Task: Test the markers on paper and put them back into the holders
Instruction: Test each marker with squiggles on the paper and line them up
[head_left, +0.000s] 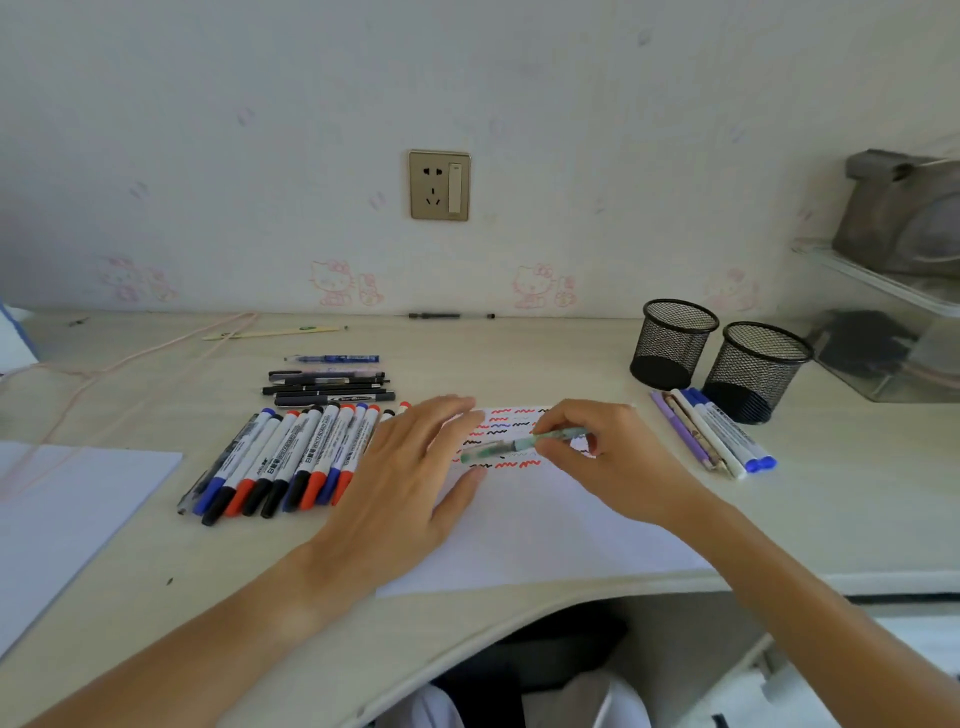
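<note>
A white sheet of paper (545, 519) lies in front of me, its upper part covered in red, black and blue squiggles. My left hand (405, 467) rests flat on the sheet's left side with its fingers straight. My right hand (597, 452) pinches a pale green pen (511, 447) that lies nearly level over the squiggles. A row of several red, blue and black whiteboard markers (291, 457) sits left of the paper. Two black mesh holders (672, 343) (756, 369) stand at the right, both with nothing showing inside.
Several dark pens (330, 387) lie behind the marker row. A few markers and pens (711, 431) lie beside the holders. Another white sheet (67, 509) sits at the left edge. A clear shelf unit (893, 332) stands at the far right, and a pink cable (119, 364) trails left.
</note>
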